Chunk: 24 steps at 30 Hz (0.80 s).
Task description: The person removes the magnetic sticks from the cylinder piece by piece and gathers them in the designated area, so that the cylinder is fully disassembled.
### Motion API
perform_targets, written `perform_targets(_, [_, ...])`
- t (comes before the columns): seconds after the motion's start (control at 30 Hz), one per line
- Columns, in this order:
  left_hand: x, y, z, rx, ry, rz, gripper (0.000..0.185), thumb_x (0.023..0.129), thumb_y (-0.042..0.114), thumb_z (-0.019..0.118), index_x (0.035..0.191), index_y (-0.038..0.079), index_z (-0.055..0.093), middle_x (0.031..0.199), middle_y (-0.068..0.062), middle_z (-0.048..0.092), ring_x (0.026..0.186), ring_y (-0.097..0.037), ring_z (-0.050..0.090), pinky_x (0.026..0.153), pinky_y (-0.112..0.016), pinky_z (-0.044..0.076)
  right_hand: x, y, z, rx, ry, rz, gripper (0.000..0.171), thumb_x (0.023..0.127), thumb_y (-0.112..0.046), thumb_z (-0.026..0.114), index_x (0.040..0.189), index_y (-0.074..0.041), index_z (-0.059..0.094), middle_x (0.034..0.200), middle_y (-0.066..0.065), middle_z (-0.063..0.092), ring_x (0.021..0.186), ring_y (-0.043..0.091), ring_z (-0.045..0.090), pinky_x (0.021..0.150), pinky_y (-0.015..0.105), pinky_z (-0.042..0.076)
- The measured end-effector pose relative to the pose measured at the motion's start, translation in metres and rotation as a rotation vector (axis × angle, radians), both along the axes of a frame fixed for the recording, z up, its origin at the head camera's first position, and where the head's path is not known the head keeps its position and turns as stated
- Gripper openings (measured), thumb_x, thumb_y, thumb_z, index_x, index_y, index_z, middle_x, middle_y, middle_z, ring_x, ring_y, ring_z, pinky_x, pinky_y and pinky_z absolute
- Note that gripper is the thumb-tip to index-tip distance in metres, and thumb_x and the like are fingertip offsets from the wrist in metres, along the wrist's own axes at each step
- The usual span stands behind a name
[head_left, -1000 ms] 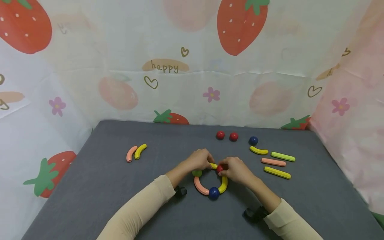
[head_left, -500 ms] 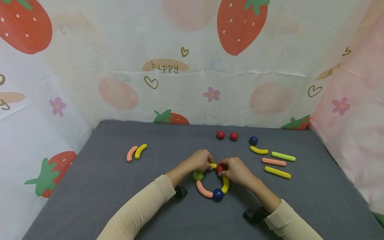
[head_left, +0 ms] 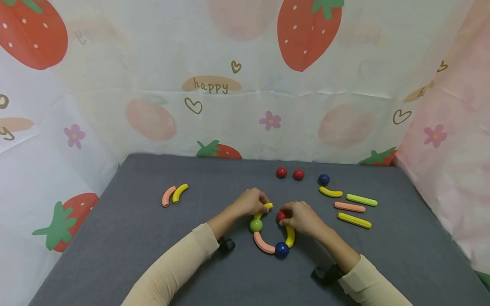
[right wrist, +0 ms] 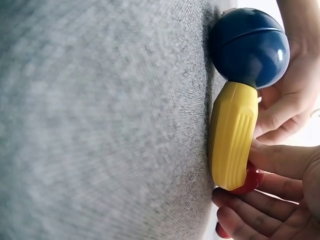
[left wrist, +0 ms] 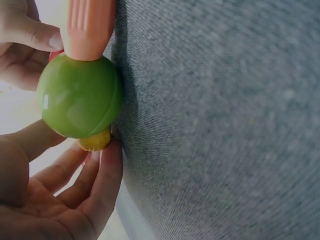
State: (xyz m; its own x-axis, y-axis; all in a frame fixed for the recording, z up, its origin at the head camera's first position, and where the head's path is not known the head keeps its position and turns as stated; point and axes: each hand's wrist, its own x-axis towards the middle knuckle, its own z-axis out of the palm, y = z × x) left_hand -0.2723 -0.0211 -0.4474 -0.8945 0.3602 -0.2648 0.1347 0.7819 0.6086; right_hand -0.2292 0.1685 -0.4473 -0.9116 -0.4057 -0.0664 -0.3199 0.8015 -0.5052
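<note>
My left hand [head_left: 250, 201] pinches a curved yellow rod [head_left: 269, 205], its far end showing past the fingertips. This rod joins a green ball [head_left: 256, 225], followed by a curved peach rod [head_left: 263, 244], a dark blue ball [head_left: 281, 250] and a second curved yellow rod [head_left: 291, 237] in an almost round chain. At that chain's right end my right hand [head_left: 301, 216] grips a red ball [head_left: 281, 217], partly covered by the fingers. A gap separates the red ball from the left yellow rod's end. In the right wrist view, the red ball [right wrist: 250, 181] meets the second yellow rod.
Two red balls [head_left: 281, 172] and a blue ball [head_left: 323, 179] lie at the back of the grey cloth. Right of the hands are a curved yellow rod [head_left: 330, 192] and straight green, peach and yellow rods [head_left: 354, 220]. Curved peach and yellow rods [head_left: 180, 194] lie left.
The left yellow rod's end has come away from the red ball, moving up and left with my left hand. The green ball, peach rod and blue ball have shifted right and slightly nearer.
</note>
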Motion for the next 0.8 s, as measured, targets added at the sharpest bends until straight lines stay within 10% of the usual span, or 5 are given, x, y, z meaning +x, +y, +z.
perform_targets(0.8, [0.002, -0.014, -0.004, 0.105, -0.045, 0.058, 0.021, 0.085, 0.015, 0.075, 0.102, 0.005, 0.077, 0.099, -0.009, 0.074, 0.072, -0.012, 0.062, 0.061, -0.021, 0.051, 0.003, -0.001, 0.001, -0.005, -0.016, -0.011, 0.035, 0.084, -0.014, 0.076, 0.116, 0.0, 0.069, 0.106, 0.011, 0.071, 0.089, 0.016, 0.064, 0.079, 0.036, 0.056])
